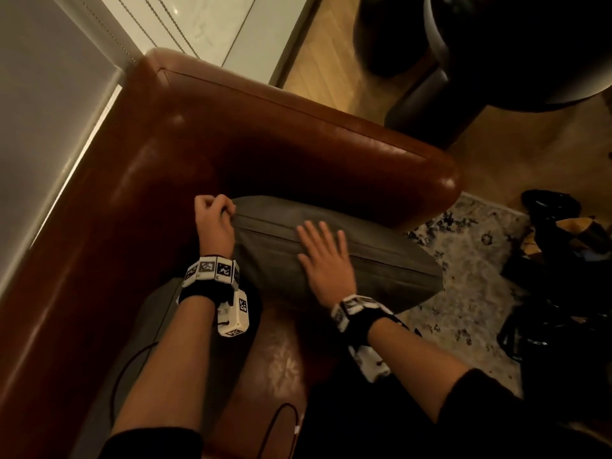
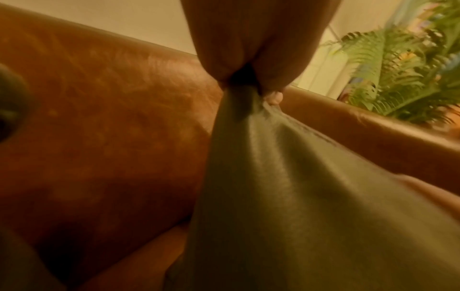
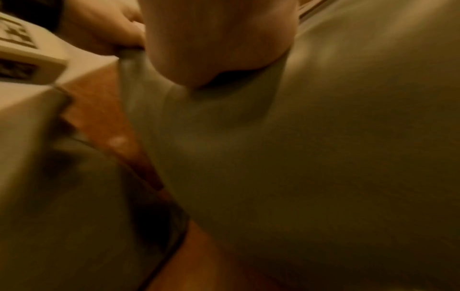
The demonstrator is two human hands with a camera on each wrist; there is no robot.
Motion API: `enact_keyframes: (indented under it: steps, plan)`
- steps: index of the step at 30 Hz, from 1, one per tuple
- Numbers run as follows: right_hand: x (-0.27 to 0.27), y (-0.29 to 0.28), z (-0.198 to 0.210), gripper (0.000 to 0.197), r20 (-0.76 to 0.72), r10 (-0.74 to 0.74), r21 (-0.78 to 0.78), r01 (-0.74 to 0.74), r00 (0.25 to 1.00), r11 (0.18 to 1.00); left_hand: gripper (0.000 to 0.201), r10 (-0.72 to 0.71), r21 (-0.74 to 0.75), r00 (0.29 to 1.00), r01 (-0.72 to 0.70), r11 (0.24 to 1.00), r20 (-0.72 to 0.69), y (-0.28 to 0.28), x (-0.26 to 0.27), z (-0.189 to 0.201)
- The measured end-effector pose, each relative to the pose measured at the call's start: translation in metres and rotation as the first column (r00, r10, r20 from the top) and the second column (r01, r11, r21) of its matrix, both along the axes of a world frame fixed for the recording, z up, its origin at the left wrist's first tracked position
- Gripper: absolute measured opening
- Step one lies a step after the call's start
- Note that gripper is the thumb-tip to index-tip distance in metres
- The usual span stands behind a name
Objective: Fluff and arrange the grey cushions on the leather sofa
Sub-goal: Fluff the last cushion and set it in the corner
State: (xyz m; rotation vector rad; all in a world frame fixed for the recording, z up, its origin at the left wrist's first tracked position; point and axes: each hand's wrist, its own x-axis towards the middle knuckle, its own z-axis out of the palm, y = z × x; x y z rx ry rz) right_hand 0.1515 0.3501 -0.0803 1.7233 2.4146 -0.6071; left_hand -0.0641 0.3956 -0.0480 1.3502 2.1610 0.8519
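Note:
A grey cushion (image 1: pixel 381 260) stands on edge on the seat of the brown leather sofa (image 1: pixel 231 144), near its armrest. My left hand (image 1: pixel 213 217) pinches the cushion's upper left corner; in the left wrist view the fabric (image 2: pixel 286 196) bunches up into that pinch. My right hand (image 1: pixel 323 256) lies flat with straight, spread fingers on the cushion's top edge. The right wrist view is blurred and shows the palm (image 3: pixel 216 39) pressed into the cushion (image 3: pixel 323 157). A second grey cushion (image 1: pixel 155 329) lies on the seat under my left forearm, partly hidden.
The sofa back (image 1: pixel 82 243) runs along a pale wall at the left. A patterned rug (image 1: pixel 470 260) and dark bags (image 1: pixel 563 260) lie on the floor to the right. A dark round piece of furniture (image 1: pixel 496 44) stands beyond the armrest. A green fern (image 2: pixel 398 78) grows past the armrest.

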Motion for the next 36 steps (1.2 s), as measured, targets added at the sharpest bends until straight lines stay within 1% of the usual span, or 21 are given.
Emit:
enact_keyframes:
  steps: [2,6,8,11,12,13,15,17,20,23,25,26,27,28,29,30,31,32,33,34,36]
  plan:
    - [0.053,-0.009,-0.006,0.057,0.065,-0.201,-0.020,0.202,0.978,0.979,0.018,-0.018,-0.002,0.999,0.018,1.000,-0.038,-0.001,-0.001,-0.004]
    - [0.126,-0.028,-0.008,0.061,0.152,-0.442,-0.030,0.451,0.884,0.892,0.014,-0.003,0.008,0.998,0.003,1.000,-0.055,-0.004,0.005,-0.007]
    - [0.140,-0.032,-0.006,0.061,0.134,-0.635,-0.072,0.647,0.761,0.759,0.014,0.047,0.011,0.999,-0.046,0.999,-0.021,-0.008,0.005,-0.003]
    - [0.165,-0.031,-0.003,0.069,-0.029,-0.875,-0.200,0.855,0.483,0.479,0.037,0.143,-0.010,0.989,-0.143,0.990,-0.031,-0.024,0.000,0.002]
    - [0.170,-0.030,0.000,0.071,-0.078,-0.905,-0.230,0.876,0.419,0.425,0.042,0.195,-0.051,0.980,-0.196,0.979,-0.029,-0.031,0.000,0.003]
    - [0.170,-0.030,0.005,0.068,-0.114,-0.913,-0.243,0.880,0.392,0.408,0.043,0.227,-0.112,0.974,-0.228,0.967,-0.022,-0.037,0.002,0.004]
    - [0.167,-0.029,0.016,0.057,-0.148,-0.897,-0.223,0.870,0.417,0.441,0.039,0.233,-0.178,0.972,-0.235,0.955,-0.034,-0.044,0.004,0.006]
    - [0.165,-0.028,0.028,0.050,-0.206,-0.887,-0.218,0.864,0.414,0.454,0.033,0.236,-0.126,0.971,-0.239,0.963,-0.038,-0.038,-0.001,0.008]
    - [0.171,-0.029,0.037,0.046,-0.261,-0.857,-0.212,0.840,0.443,0.499,0.031,0.250,-0.104,0.968,-0.249,0.963,-0.004,-0.024,-0.011,0.009]
    - [0.171,-0.026,0.037,0.047,-0.248,-0.854,-0.172,0.847,0.457,0.503,0.033,0.296,-0.134,0.955,-0.294,0.946,-0.003,-0.017,-0.007,0.005]
    - [0.170,-0.026,0.036,0.048,-0.254,-0.855,-0.176,0.848,0.452,0.500,0.038,0.378,-0.167,0.919,-0.392,0.905,-0.112,-0.018,0.004,0.005]
    - [0.170,-0.026,0.035,0.048,-0.262,-0.855,-0.181,0.848,0.447,0.499,0.041,0.366,-0.129,0.908,-0.395,0.909,-0.203,-0.022,0.015,0.006]
    - [0.171,-0.028,0.035,0.047,-0.270,-0.853,-0.183,0.846,0.447,0.501,0.043,0.283,-0.064,0.916,-0.312,0.948,-0.284,-0.026,0.032,0.008]
    - [0.170,-0.030,0.035,0.046,-0.276,-0.847,-0.175,0.842,0.455,0.510,0.044,0.127,-0.012,0.932,-0.139,0.990,-0.338,-0.034,0.054,0.011]
    - [0.169,-0.032,0.035,0.047,-0.279,-0.842,-0.168,0.840,0.462,0.516,0.044,-0.079,0.004,0.930,0.086,0.996,-0.358,-0.043,0.083,0.012]
    - [0.168,-0.033,0.034,0.047,-0.285,-0.836,-0.162,0.837,0.468,0.523,0.044,-0.309,-0.010,0.880,0.328,0.945,-0.362,-0.054,0.114,0.009]
    - [0.167,-0.033,0.033,0.048,-0.291,-0.835,-0.162,0.836,0.466,0.524,0.045,-0.515,-0.057,0.769,0.536,0.842,-0.379,-0.066,0.145,0.006]
    - [0.167,-0.033,0.033,0.048,-0.292,-0.835,-0.169,0.834,0.466,0.525,0.047,-0.666,-0.132,0.628,0.680,0.721,-0.402,-0.077,0.170,0.001]
    - [0.168,-0.031,0.033,0.049,-0.282,-0.842,-0.189,0.834,0.460,0.519,0.049,-0.761,-0.223,0.503,0.753,0.619,-0.410,-0.086,0.188,-0.005]
    - [0.169,-0.030,0.034,0.048,-0.272,-0.846,-0.209,0.830,0.458,0.517,0.049,-0.808,-0.301,0.432,0.771,0.561,-0.400,-0.090,0.197,-0.011]
    - [0.172,-0.028,0.036,0.046,-0.262,-0.846,-0.239,0.818,0.464,0.523,0.049,-0.827,-0.372,0.390,0.756,0.539,-0.405,-0.084,0.189,-0.022]
